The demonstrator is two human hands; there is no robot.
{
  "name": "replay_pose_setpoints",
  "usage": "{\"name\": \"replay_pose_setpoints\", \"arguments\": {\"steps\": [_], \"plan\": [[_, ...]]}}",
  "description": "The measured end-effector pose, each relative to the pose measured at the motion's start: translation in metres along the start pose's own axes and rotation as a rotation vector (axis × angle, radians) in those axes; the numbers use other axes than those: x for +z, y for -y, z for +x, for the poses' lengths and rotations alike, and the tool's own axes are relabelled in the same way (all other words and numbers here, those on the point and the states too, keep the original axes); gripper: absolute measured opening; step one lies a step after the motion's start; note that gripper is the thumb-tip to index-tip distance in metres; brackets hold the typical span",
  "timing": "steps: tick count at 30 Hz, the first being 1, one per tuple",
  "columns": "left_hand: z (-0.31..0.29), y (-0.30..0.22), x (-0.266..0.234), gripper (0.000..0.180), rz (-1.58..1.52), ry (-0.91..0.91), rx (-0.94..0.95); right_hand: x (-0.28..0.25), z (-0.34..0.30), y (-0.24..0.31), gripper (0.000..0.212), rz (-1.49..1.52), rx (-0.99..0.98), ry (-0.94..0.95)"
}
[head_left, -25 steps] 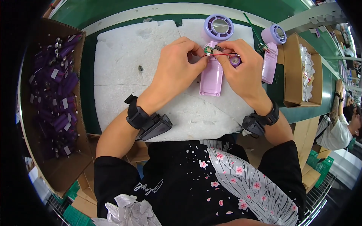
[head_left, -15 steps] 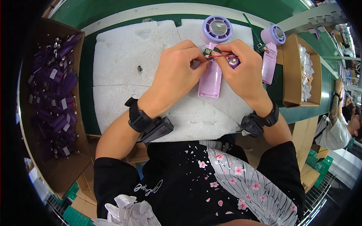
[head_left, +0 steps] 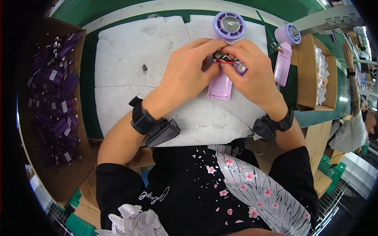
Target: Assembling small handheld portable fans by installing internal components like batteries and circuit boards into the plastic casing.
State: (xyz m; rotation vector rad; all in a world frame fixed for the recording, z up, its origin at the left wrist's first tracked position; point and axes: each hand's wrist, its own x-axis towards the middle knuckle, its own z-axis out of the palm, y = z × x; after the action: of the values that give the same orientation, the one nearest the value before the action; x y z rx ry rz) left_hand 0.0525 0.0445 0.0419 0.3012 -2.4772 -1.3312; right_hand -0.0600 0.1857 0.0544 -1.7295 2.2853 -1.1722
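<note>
A small handheld fan lies on the white foam sheet, its round purple head point(head_left: 229, 25) at the far end and its open pink handle shell point(head_left: 219, 87) toward me. Over the handle's upper part, my left hand point(head_left: 191, 69) pinches the near side of a small green circuit board point(head_left: 221, 57). My right hand point(head_left: 254, 69) curls round a purple cylindrical battery point(head_left: 241, 68), its fingertips at the board's other side. Red wires point(head_left: 228, 62) run between the battery and the board. My fingers partly hide the board and the top of the handle.
At left stands a cardboard box point(head_left: 84, 151) of purple wired batteries point(head_left: 59, 98). On the right lie a second fan point(head_left: 282, 65) with its board exposed and a carton point(head_left: 305, 74) of white pieces. Foam point(head_left: 130, 51) covers the green bench. Another person's arm point(head_left: 354, 90) shows far right.
My left fingers have moved up and over the board, which now sits tilted and more covered. Both hands are closer together. The other person's arm has reached farther forward.
</note>
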Motion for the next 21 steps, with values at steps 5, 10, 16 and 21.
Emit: {"name": "replay_pose_setpoints", "arguments": {"steps": [5,10,16,21], "plan": [[0.002,-0.004,0.000,0.045,-0.003,0.032,0.029,-0.001,0.001,-0.003,0.017,-0.049,0.000,0.060],[0.001,-0.005,0.000,0.044,-0.037,0.051,0.006,-0.004,0.000,-0.005,0.016,-0.065,-0.025,0.064],[0.000,0.001,0.003,0.052,0.020,0.043,0.062,-0.009,-0.002,-0.005,0.016,-0.052,-0.014,0.130],[0.001,0.001,0.003,0.051,0.034,0.046,0.061,-0.012,0.000,-0.005,0.018,-0.046,-0.018,0.168]]}}
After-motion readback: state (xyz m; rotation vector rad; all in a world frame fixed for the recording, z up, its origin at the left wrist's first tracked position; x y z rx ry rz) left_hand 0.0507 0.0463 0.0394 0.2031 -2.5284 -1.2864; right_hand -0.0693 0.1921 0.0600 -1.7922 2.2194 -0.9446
